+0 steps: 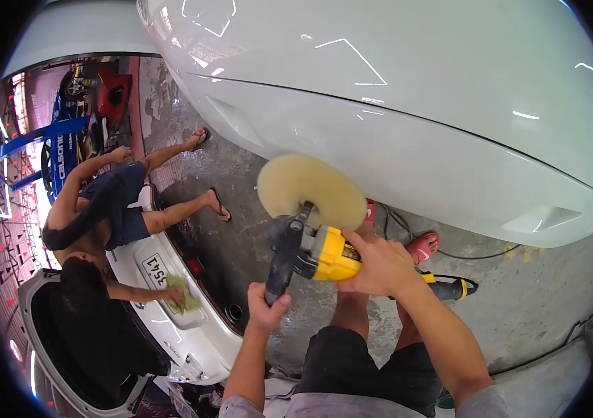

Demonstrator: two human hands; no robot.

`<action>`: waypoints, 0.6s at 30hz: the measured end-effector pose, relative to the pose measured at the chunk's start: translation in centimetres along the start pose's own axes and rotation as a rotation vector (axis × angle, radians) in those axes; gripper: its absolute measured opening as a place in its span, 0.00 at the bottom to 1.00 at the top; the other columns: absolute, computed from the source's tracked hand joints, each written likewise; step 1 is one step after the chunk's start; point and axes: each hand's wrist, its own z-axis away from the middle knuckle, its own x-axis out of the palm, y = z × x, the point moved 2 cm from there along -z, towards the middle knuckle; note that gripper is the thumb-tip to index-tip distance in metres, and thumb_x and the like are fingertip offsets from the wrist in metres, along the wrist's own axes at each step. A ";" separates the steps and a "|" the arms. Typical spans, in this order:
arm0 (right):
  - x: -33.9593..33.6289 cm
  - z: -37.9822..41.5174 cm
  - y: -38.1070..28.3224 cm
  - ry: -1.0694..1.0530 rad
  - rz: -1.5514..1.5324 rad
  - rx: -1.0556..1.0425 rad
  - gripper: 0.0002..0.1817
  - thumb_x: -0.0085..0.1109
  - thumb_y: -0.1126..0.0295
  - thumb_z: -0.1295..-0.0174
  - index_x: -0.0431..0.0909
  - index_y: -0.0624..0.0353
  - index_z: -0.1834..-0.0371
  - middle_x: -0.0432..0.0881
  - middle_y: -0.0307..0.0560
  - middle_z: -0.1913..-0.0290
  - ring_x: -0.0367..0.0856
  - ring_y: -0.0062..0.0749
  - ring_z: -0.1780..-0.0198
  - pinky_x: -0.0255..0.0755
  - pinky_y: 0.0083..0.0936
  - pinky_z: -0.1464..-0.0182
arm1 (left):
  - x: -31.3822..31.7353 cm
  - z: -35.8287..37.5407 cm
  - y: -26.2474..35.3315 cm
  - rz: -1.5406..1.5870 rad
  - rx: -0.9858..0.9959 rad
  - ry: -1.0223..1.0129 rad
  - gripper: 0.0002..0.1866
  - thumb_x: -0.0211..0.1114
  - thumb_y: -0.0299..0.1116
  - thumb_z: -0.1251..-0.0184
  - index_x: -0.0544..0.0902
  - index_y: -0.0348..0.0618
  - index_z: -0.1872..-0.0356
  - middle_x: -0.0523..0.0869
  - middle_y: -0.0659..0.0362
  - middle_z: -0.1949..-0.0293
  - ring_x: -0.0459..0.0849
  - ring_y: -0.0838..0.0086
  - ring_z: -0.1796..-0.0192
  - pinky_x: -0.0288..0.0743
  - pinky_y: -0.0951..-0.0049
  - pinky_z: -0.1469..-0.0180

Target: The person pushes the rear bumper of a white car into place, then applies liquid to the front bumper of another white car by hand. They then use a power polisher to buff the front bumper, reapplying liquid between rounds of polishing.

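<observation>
Both my hands are on a yellow and black power polisher (338, 256). My left hand (268, 306) is wrapped round its black side handle (280, 276), thumb on top. My right hand (383, 263) grips the yellow motor body from the right. A round, pale yellow polishing pad (282, 184) faces away from me, its outline smeared as if spinning. It overlaps the lower edge of a glossy white car panel (408, 153) in this view. A dark seam and bright light reflections cross the panel.
At left another person (80, 230) bends over a white car's rear (171, 313), wiping it with a green cloth (183, 296); its trunk lid (35, 334) is raised. A cable (470, 256) and a yellow-black tool (453, 287) lie on the concrete floor (505, 299) beside my red sandal (423, 245).
</observation>
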 end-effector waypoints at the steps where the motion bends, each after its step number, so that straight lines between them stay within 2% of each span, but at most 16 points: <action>1: 0.2 -0.8 -0.4 -0.022 0.004 -0.005 0.48 0.71 0.46 0.64 0.67 0.49 0.35 0.83 0.58 0.56 0.84 0.52 0.55 0.78 0.43 0.53 | -0.6 -0.4 -1.0 -0.001 0.039 0.007 0.27 0.69 0.55 0.44 0.75 0.41 0.86 0.73 0.67 0.89 0.73 0.81 0.85 0.64 0.76 0.79; 8: 3.5 -6.6 -3.6 -0.032 -0.004 -0.018 0.49 0.71 0.45 0.63 0.66 0.49 0.33 0.83 0.59 0.55 0.84 0.51 0.52 0.77 0.43 0.49 | -6.1 -4.0 -2.4 0.009 0.014 0.045 0.28 0.65 0.55 0.39 0.74 0.41 0.86 0.72 0.68 0.90 0.71 0.84 0.87 0.62 0.79 0.82; 9: 3.9 -7.0 -3.6 -0.035 0.002 -0.004 0.49 0.71 0.45 0.63 0.66 0.49 0.33 0.83 0.59 0.55 0.84 0.51 0.52 0.77 0.43 0.49 | -6.6 -4.3 -2.5 0.029 -0.044 0.056 0.26 0.68 0.54 0.42 0.74 0.42 0.86 0.70 0.66 0.91 0.70 0.79 0.87 0.62 0.76 0.80; 10: 4.2 -7.4 -3.6 -0.024 -0.019 -0.007 0.50 0.70 0.43 0.63 0.67 0.50 0.33 0.84 0.59 0.56 0.83 0.53 0.52 0.76 0.43 0.48 | -7.1 -4.4 -3.5 0.041 -0.046 0.050 0.26 0.68 0.54 0.42 0.74 0.42 0.86 0.70 0.66 0.91 0.70 0.79 0.87 0.62 0.76 0.80; 12: 4.3 -7.9 -4.5 -0.017 -0.031 -0.011 0.51 0.70 0.40 0.64 0.67 0.50 0.32 0.84 0.60 0.57 0.83 0.55 0.53 0.76 0.43 0.48 | -8.1 -4.6 -4.2 -0.206 0.010 0.065 0.25 0.71 0.52 0.47 0.73 0.42 0.86 0.70 0.62 0.90 0.69 0.74 0.86 0.62 0.71 0.77; 13: 3.8 -7.5 -4.7 -0.033 -0.038 0.009 0.51 0.70 0.40 0.64 0.67 0.51 0.32 0.84 0.60 0.58 0.83 0.55 0.53 0.76 0.43 0.48 | -8.2 -4.0 -4.3 -0.160 -0.098 0.041 0.23 0.75 0.50 0.53 0.77 0.41 0.83 0.72 0.58 0.87 0.68 0.69 0.84 0.60 0.68 0.75; 14: 3.2 -7.1 -4.8 -0.048 -0.041 0.032 0.52 0.70 0.40 0.64 0.67 0.51 0.32 0.84 0.60 0.58 0.83 0.55 0.54 0.76 0.44 0.48 | -7.9 -4.0 -3.0 -0.144 -0.097 0.042 0.23 0.75 0.50 0.53 0.77 0.41 0.83 0.72 0.58 0.87 0.68 0.69 0.84 0.60 0.68 0.75; 16: 2.0 -5.3 -5.2 -0.042 -0.023 0.075 0.52 0.72 0.41 0.65 0.68 0.52 0.32 0.84 0.61 0.58 0.84 0.55 0.54 0.76 0.44 0.48 | -6.8 -4.0 -0.1 -0.358 0.120 0.035 0.21 0.76 0.49 0.55 0.81 0.40 0.80 0.74 0.57 0.87 0.70 0.66 0.84 0.63 0.68 0.75; 18: 0.6 -3.0 -5.3 -0.033 -0.003 0.127 0.53 0.73 0.41 0.66 0.68 0.54 0.33 0.84 0.62 0.57 0.84 0.55 0.54 0.76 0.43 0.49 | -5.9 -4.0 2.6 -0.289 0.062 -0.052 0.20 0.78 0.47 0.56 0.84 0.40 0.76 0.76 0.56 0.87 0.76 0.64 0.84 0.69 0.69 0.76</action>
